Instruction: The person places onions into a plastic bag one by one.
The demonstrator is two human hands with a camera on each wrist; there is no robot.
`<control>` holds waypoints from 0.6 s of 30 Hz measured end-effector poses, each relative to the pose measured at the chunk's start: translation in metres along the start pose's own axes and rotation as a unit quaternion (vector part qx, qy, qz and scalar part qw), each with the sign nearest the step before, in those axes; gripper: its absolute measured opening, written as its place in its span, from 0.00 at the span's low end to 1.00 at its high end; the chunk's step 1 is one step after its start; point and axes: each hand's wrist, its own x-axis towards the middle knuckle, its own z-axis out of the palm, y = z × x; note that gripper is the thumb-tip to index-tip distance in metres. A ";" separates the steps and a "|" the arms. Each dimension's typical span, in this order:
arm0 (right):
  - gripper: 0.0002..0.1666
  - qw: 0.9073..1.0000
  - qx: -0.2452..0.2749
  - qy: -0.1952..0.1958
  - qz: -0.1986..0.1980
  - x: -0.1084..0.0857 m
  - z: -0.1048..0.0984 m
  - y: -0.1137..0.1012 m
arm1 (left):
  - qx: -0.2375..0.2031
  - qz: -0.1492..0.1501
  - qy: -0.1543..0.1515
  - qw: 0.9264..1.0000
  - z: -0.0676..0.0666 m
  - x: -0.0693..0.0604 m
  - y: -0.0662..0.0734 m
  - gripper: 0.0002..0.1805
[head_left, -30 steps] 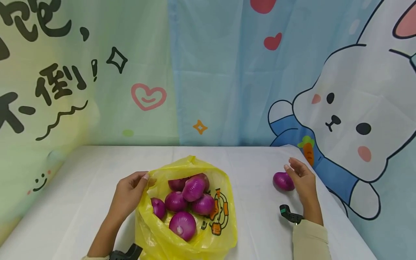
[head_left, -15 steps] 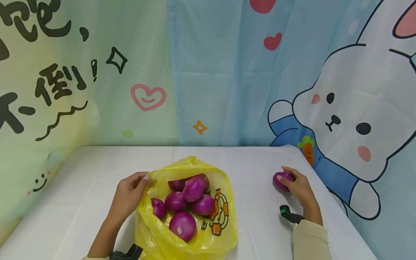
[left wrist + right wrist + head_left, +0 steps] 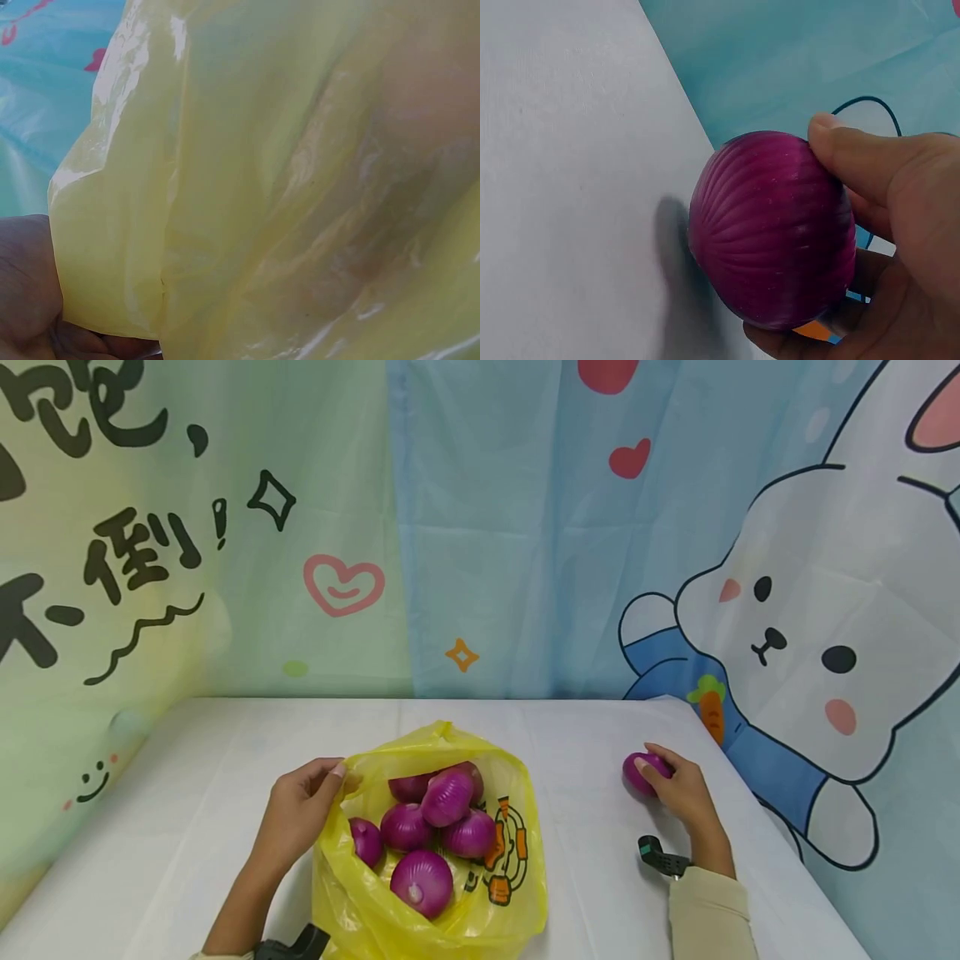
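A purple-red onion [image 3: 769, 232] is in my right hand [image 3: 684, 792], thumb on one side and fingers on the other. In the right wrist view its shadow falls on the white tabletop beside it. My left hand [image 3: 294, 810] pinches the left rim of a yellow plastic bag [image 3: 517, 893]. Inside the bag's open mouth lie several more onions [image 3: 422, 882]. Yellow film [image 3: 225, 172] fills most of the left wrist view and hides part of the left hand [image 3: 26, 285].
The bag stands on a white-covered table [image 3: 585, 860]. Behind the table hangs a printed curtain [image 3: 480, 527] with a cartoon rabbit on its right side. Each wrist wears a dark camera mount [image 3: 663, 857].
The right hand came down onto the onion and took hold of it. Hand and onion have since shifted slightly left. The left hand and the bag have stayed in place.
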 end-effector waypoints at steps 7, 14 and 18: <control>0.38 1.000 0.002 0.013 -0.024 -0.002 0.005 -0.016 | -0.001 -0.002 -0.001 1.000 -0.001 0.000 0.002 0.20; 0.38 0.995 0.007 0.012 -0.094 -0.003 0.009 -0.037 | -0.007 0.001 0.001 1.000 0.000 0.001 0.001 0.20; 0.37 0.991 0.016 0.009 -0.134 -0.010 0.013 -0.053 | -0.003 0.000 0.000 1.000 0.000 -0.001 -0.003 0.20</control>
